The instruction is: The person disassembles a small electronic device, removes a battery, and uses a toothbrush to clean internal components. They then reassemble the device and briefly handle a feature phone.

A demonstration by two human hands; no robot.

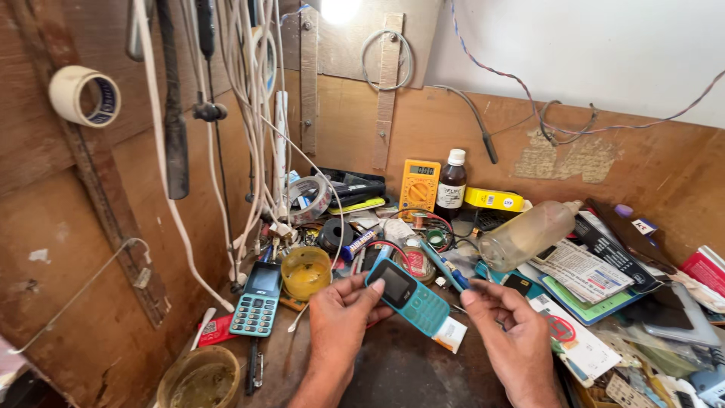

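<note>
Two teal keypad phones on this bench. One teal phone [408,296] is sitting in the left hand [343,321], fingers curling around its lower-left edge and the thumb pressing near the small dark screen; it's a smooth plastic bar with rounded corners and rows of tiny keys, tilting up toward the camera. The right hand [507,332] is pinching a slim blue-handled tool [445,268] between thumb and forefinger, just right of the phone, not quite touching it as far as I can tell. The hands are staying a little apart.

The second teal phone [257,299] is lying flat just left of the left hand. Beyond the left hand, one round yellow plastic tub [306,272] is sitting open. Further back past both hands: one yellow boxy multimeter [420,184] and one dark glass bottle [451,186] with a white cap. One cloudy clear plastic bottle [529,235] is lying on its side above the right hand. One roll of tape [84,96] is hanging on the wooden wall far up left.
</note>
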